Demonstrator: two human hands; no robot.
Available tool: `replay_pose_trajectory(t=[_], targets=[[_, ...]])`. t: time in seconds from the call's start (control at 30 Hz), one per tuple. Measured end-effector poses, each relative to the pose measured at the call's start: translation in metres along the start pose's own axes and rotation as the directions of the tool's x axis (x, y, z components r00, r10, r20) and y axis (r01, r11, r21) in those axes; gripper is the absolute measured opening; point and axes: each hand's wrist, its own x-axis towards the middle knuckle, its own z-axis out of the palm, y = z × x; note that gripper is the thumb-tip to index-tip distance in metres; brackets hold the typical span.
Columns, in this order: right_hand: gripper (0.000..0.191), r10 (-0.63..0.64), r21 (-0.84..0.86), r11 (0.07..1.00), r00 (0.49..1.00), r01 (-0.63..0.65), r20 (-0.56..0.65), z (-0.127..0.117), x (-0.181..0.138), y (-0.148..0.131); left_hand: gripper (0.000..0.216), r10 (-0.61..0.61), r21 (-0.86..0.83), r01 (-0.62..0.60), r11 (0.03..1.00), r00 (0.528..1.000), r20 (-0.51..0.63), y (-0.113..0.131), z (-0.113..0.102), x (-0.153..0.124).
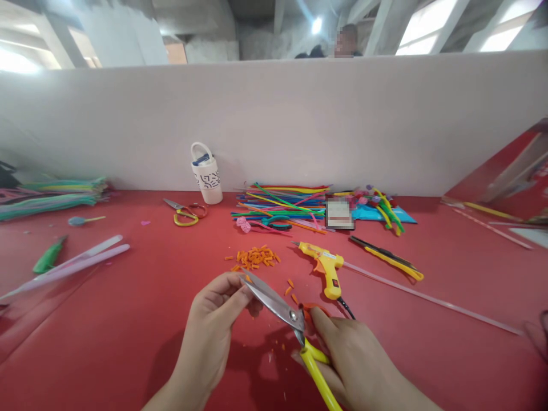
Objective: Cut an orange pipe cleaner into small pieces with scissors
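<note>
My right hand (342, 348) grips a pair of scissors (278, 308) with one yellow and one orange-red handle, its blades pointing to the upper left. At the blade tips, the fingers and thumb of my left hand (222, 314) are pinched on a small orange pipe cleaner piece (248, 278), mostly hidden by the fingers and blades. Just beyond lies a pile of short orange pieces (256, 257) on the red table (162, 297). A few more loose orange pieces (288, 290) rest between the pile and my right hand.
A yellow glue gun (327, 268) lies right of the pile, a clear glue stick (428, 297) beside it. Behind are coloured pipe cleaners (282, 200), a white cup (208, 180), and second scissors (186, 214). A white partition (265, 120) closes the far edge.
</note>
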Motion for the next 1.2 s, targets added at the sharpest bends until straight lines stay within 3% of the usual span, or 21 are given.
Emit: replay_pose_trajectory(t=[0.37, 0.97, 1.2], targets=[[0.024, 0.007, -0.001, 1.000, 1.000, -0.007, -0.012, 0.0000, -0.0013, 0.0005, 0.009, -0.008, -0.030, 0.008, 1.000, 1.000, -0.011, -0.0001, 0.0003, 0.0005], [0.020, -0.163, -0.145, 0.981, 0.953, 0.129, -0.255, 0.0001, 0.0014, 0.0010, 0.009, 0.028, -0.017, -0.028, 0.999, 1.000, 0.007, -0.0029, -0.0022, 0.0000], [0.023, -0.181, -0.178, 0.975, 0.948, 0.137, -0.263, -0.0005, 0.0017, 0.0010, 0.009, 0.025, -0.012, -0.025, 1.000, 1.000, 0.011, -0.0024, -0.0022, -0.0001]])
